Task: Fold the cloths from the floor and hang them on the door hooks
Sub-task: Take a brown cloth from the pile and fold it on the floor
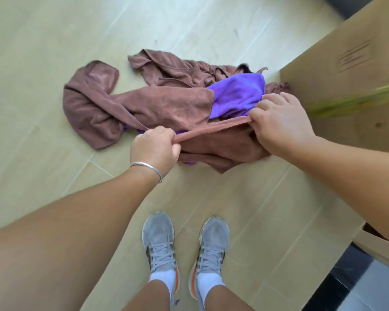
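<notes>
- The tiled floor [43,63] stretched out beyond my fingers, and a large cardboard box [346,70] stood just past the knuckles of my right hand.
- The heap of cloths lay ahead of my fingertips: a long brown towel [126,104] sprawled past my left fingers, another brown cloth [177,68] was crumpled further off, and a purple cloth [236,95] sat between them, just beyond my right fingertips.
- The brown cloth I was lifting [220,151] hung under both sets of fingers, its top hem pulled into a taut band between them while its lower part sagged toward the floor.
- My right hand [283,124] was curled round one end of that hem, fingers and thumb pinching it.
- My left hand [154,149], a thin bracelet [147,168] at the wrist, gripped the other end in a closed fist.
- I judged this to be the start of folding: one cloth picked out and stretched by its edge, none folded yet, no door hooks in sight.
- The next move called for lifting it clear of the heap, finding the corners, and bringing my hands together to halve it.
</notes>
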`<state>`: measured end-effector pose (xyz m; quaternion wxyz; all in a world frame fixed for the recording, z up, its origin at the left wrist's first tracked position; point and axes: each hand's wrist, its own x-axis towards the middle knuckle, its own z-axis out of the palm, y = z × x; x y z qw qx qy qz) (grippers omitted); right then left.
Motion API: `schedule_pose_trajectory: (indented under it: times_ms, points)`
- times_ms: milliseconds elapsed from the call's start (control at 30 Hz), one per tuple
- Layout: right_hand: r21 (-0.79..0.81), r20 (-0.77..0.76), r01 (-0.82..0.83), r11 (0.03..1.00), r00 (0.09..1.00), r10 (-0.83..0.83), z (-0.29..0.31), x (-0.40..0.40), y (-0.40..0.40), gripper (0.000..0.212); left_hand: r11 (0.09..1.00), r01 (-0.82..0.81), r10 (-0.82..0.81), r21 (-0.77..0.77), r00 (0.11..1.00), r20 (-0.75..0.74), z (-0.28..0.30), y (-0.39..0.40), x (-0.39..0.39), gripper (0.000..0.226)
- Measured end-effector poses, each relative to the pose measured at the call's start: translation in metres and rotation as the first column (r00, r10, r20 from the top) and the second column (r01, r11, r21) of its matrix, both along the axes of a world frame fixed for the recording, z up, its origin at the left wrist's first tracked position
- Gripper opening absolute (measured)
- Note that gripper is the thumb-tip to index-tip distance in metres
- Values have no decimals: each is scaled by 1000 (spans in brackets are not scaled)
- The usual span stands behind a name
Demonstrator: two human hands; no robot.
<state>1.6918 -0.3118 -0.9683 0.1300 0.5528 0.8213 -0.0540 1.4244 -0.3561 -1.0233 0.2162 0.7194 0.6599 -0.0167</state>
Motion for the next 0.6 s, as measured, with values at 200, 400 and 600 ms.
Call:
schedule_pose_trajectory:
  times_ms: [200,400,600]
  points:
    - [112,-88,-112,987,989,122,117,-56,39,21,993,-78,86,89,992,-91,116,40,-62,17]
    - [267,-221,-207,941,937,269,241,-142,98,29,957,-221,257,189,947,-192,229,74,-158,7]
    - [370,-252,-304,878,876,410,340,-235,141,28,864,-358,443,354,874,-199,334,74,-274,6]
